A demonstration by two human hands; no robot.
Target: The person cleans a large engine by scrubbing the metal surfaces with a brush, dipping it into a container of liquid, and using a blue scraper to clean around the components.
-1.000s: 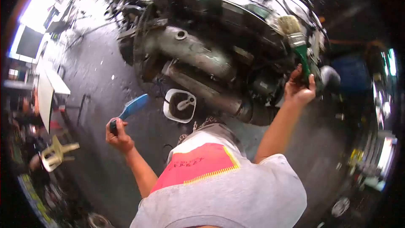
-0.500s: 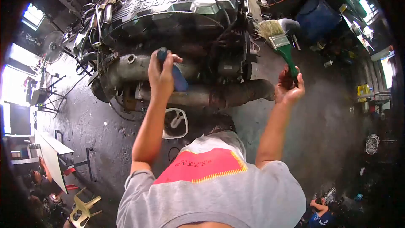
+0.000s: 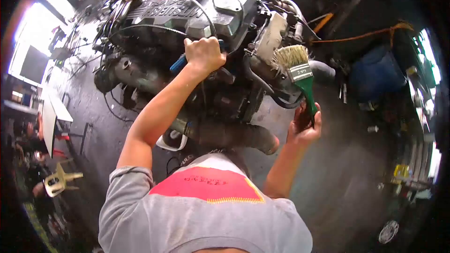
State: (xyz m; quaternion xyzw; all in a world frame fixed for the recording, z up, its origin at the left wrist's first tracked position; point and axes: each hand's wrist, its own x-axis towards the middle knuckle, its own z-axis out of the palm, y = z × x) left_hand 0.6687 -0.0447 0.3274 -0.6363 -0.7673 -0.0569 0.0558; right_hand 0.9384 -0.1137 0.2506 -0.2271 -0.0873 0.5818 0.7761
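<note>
My left hand is closed round a blue tool, partly hidden by the fingers, over the front of a large engine. The black engine cover carries raised letters. In my right hand is the green handle of a paint brush, held upright with its pale bristles at the top. The brush is in front of the engine's right side. A thick dark pipe runs along the engine's lower front, below both hands.
A white container stands on the floor under the pipe. A blue drum and an orange cable are at the right. At the left are a white panel, a beige chair and part of another person.
The view has turned and shifted. My left hand has moved up and to the right over the engine with the blue tool. My right hand still holds the brush.
</note>
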